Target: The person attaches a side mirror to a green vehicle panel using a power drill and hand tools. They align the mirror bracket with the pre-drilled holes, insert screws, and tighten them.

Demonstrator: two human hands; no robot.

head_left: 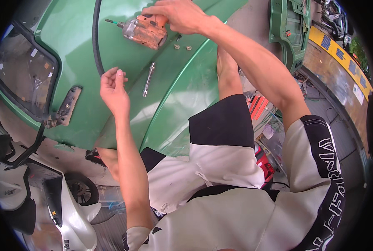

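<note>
My right hand (180,16) is closed around the handle of a worn orange power driver (146,32). Its slim bit with a green collar points left over a green vehicle panel (80,125). My left hand (114,92) has its fingers curled together beside the lower end of a black rubber strip (96,37). Whatever those fingers hold, if anything, is hidden. Between the hands, a silver double-ended socket wrench (149,79) lies on the panel. Two small bolts (182,47) rest close to the driver, nearer my right forearm.
A window with a dark frame (54,75) and a metal hinge-like bracket (69,106) are at the panel's left. A white motorbike (71,221) stands at lower left. Another green door-like panel (287,33) is at far right, and red tools (259,106) lie right of my knee.
</note>
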